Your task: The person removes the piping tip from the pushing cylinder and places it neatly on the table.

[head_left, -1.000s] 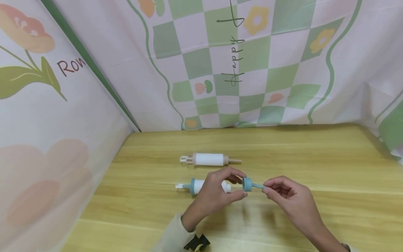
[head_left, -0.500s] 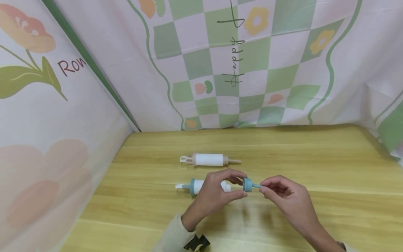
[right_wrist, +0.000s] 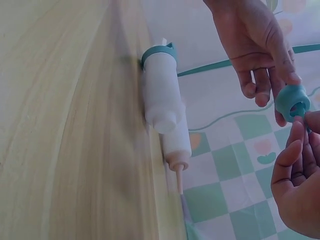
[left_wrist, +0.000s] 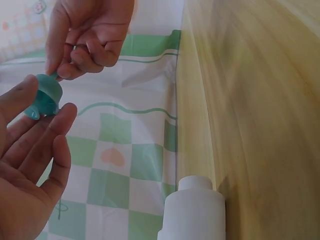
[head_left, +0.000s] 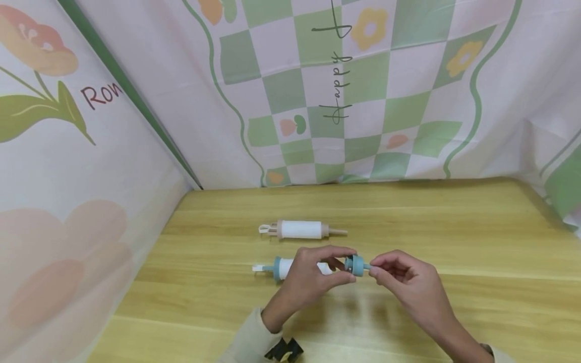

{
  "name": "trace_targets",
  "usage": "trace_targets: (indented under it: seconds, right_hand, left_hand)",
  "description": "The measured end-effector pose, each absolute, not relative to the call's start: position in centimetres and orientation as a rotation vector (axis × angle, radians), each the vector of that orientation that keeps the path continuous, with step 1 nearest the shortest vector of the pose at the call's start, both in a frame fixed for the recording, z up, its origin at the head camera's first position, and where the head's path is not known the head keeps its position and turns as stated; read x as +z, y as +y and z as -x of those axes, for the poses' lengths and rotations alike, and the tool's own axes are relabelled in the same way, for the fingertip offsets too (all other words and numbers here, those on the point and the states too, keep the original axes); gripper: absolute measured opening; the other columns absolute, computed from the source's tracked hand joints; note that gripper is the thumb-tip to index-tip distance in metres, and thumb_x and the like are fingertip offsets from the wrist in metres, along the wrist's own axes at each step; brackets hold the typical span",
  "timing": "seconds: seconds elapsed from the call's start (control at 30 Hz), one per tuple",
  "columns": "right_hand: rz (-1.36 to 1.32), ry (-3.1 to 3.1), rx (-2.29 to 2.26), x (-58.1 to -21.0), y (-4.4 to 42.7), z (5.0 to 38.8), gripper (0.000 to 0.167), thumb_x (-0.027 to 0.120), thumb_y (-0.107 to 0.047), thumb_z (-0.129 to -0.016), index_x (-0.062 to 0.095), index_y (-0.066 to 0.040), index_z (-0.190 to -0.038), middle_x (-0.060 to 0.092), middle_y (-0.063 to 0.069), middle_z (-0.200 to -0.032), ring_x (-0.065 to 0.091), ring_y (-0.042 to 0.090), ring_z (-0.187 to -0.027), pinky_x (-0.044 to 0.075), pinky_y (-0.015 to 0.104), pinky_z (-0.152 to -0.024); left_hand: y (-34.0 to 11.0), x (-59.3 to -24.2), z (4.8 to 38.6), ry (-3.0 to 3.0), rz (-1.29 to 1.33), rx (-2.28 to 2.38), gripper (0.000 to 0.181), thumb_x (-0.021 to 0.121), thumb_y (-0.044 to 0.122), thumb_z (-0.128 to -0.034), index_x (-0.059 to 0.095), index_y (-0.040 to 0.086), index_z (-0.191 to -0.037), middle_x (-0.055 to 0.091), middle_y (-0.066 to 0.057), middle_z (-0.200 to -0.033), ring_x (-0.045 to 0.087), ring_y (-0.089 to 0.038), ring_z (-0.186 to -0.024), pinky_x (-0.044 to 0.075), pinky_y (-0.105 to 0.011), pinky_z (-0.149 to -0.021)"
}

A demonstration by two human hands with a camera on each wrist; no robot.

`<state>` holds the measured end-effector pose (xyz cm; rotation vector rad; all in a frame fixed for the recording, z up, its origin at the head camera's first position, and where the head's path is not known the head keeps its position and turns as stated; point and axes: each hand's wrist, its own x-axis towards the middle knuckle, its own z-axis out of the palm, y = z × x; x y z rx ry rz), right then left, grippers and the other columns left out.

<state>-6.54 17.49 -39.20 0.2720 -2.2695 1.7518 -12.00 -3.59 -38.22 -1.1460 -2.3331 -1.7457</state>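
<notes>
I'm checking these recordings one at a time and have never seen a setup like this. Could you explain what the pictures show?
There is no machine here, only a person's bare hands. The head camera looks forward and down; the other two cameras sit on the wrists, each watching its own hand's work.

Above the wood-grained table, the right hand pinches the thin spout of a teal nozzle cap. The left hand holds the cap's wide end.

Two syringe-like dispensers lie on the table: a teal-collared dispenser, partly hidden by the left hand in the head view, and a pink-ended dispenser farther from the person. The pink one has a thin spout; the teal-collared one shows a short white neck instead.
</notes>
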Motion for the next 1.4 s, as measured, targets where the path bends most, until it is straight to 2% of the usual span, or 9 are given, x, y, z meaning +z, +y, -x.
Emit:
trace_targets:
  seconds: [0.3, 0.4, 0.5, 0.63, 0.9, 1.1, 1.17, 1.23, 1.4]
  right_hand:
    - [-0.274, -2.266, 1.778, -39.0, 17.3, 6.6, 0.005, 0.072, 0.0, -0.091, 0.069, -0.001, -0.095, 0.068, 0.008, -0.081, 0.065, 0.02, -0.068, 0.056, 0.026, -0.062]
    - [-0.29, -2.253, 1.799, -39.1, 17.3, 6.6, 0.006, 0.071, 0.001, -0.091, 0.068, 0.0, -0.096, 0.067, 0.01, -0.082, 0.065, 0.02, -0.069, 0.057, 0.026, -0.063]
    - [-0.325, -2.241, 1.823, -39.1, 17.3, 6.6, 0.008, 0.069, 0.002, -0.093, 0.067, 0.001, -0.101, 0.067, 0.012, -0.085, 0.065, 0.02, -0.071, 0.057, 0.027, -0.064]
    - [-0.374, -2.246, 1.833, -39.2, 17.3, 6.7, 0.016, 0.065, 0.002, -0.095, 0.062, 0.002, -0.11, 0.067, 0.011, -0.09, 0.065, 0.021, -0.072, 0.056, 0.027, -0.063]
    - [-0.39, -2.279, 1.857, -38.9, 17.0, 6.8, 0.026, 0.063, -0.001, -0.097, 0.056, 0.0, -0.123, 0.069, 0.017, -0.099, 0.069, 0.021, -0.076, 0.058, 0.031, -0.063]
    - [-0.389, -2.294, 1.874, -38.8, 16.6, 7.0, 0.027, 0.065, -0.004, -0.096, 0.057, -0.001, -0.122, 0.069, 0.014, -0.095, 0.068, 0.023, -0.075, 0.058, 0.032, -0.063]
    - [-0.391, -2.299, 1.879, -38.8, 16.4, 7.0, 0.027, 0.066, -0.004, -0.096, 0.057, -0.001, -0.122, 0.069, 0.014, -0.094, 0.068, 0.024, -0.074, 0.057, 0.032, -0.063]
    - [-0.396, -2.301, 1.885, -38.8, 16.3, 7.1, 0.025, 0.066, -0.005, -0.097, 0.058, -0.002, -0.12, 0.069, 0.013, -0.094, 0.068, 0.024, -0.074, 0.057, 0.032, -0.062]
    - [-0.405, -2.293, 1.895, -38.9, 16.1, 7.2, 0.02, 0.066, -0.005, -0.097, 0.059, -0.002, -0.115, 0.068, 0.013, -0.096, 0.068, 0.022, -0.075, 0.058, 0.032, -0.064]
  left_hand:
    - [-3.6, -38.1, 11.9, -2.363, 1.067, -1.782, 0.038, 0.08, 0.007, -0.0829, 0.072, 0.0, -0.119, 0.075, -0.009, -0.1, 0.067, 0.001, -0.073, 0.058, -0.029, -0.062]
    - [-3.6, -38.2, 11.9, -2.347, 1.061, -1.794, 0.038, 0.08, 0.008, -0.083, 0.071, 0.0, -0.119, 0.075, -0.009, -0.094, 0.067, -0.001, -0.068, 0.055, -0.026, -0.056]
    - [-3.7, -38.3, 11.9, -2.321, 1.063, -1.803, 0.038, 0.079, 0.008, -0.0841, 0.071, 0.0, -0.12, 0.075, -0.009, -0.086, 0.068, -0.003, -0.064, 0.051, -0.022, -0.051]
    - [-3.7, -38.4, 11.9, -2.271, 1.072, -1.802, 0.037, 0.078, 0.006, -0.0849, 0.07, -0.002, -0.12, 0.074, -0.01, -0.078, 0.067, -0.003, -0.061, 0.049, -0.023, -0.046]
    - [-3.6, -38.6, 12.0, -2.261, 1.034, -1.806, 0.036, 0.079, 0.007, -0.084, 0.071, -0.001, -0.118, 0.075, -0.01, -0.081, 0.066, -0.002, -0.059, 0.048, -0.023, -0.044]
    - [-3.6, -38.7, 12.0, -2.262, 1.043, -1.8, 0.036, 0.08, 0.005, -0.0827, 0.071, -0.004, -0.116, 0.074, -0.012, -0.081, 0.068, -0.009, -0.059, 0.037, -0.018, -0.038]
    - [-3.6, -38.7, 12.0, -2.265, 1.051, -1.809, 0.035, 0.079, 0.004, -0.0828, 0.071, -0.005, -0.116, 0.074, -0.013, -0.083, 0.069, -0.01, -0.059, 0.038, -0.017, -0.039]
    - [-3.6, -38.7, 11.9, -2.276, 1.053, -1.808, 0.035, 0.08, 0.003, -0.0824, 0.071, -0.005, -0.115, 0.075, -0.013, -0.085, 0.068, -0.008, -0.06, 0.045, -0.019, -0.043]
    - [-3.6, -38.7, 11.9, -2.299, 1.044, -1.766, 0.035, 0.083, 0.005, -0.0802, 0.073, -0.002, -0.113, 0.075, -0.012, -0.098, 0.065, 0.002, -0.066, 0.057, -0.027, -0.057]
